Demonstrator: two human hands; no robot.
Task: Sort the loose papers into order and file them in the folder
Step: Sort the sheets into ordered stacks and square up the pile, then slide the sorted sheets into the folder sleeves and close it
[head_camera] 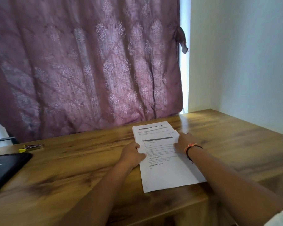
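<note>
1. I see 1 stack of papers [153, 129] lying flat on the wooden table [235, 136], toward its back, near the curtain [82, 62]. I cannot count the sheets. 2 printed pages show.
2. 1 top sheet [167, 172] sits pulled nearer than the rest and slightly skewed. Its near edge comes close to the table's front edge.
3. 2 hands flank that sheet. The left hand [134, 154] has its fingers curled at the sheet's left edge, gripping it.
4. The right hand [185, 142] rests on the right edge with its fingers bent down. I cannot tell whether it pinches anything. 1 wristband [192, 146] circles that wrist.
5. 1 black folder [8, 165] lies at the far left, well apart from the papers and cut off by the frame.
6. 1 small yellow-tipped object [31, 147] lies just behind the folder; I cannot make out what it is.
7. Bare wood spreads between the folder and the papers, and again right of the stack up to the wall [252, 54].
</note>
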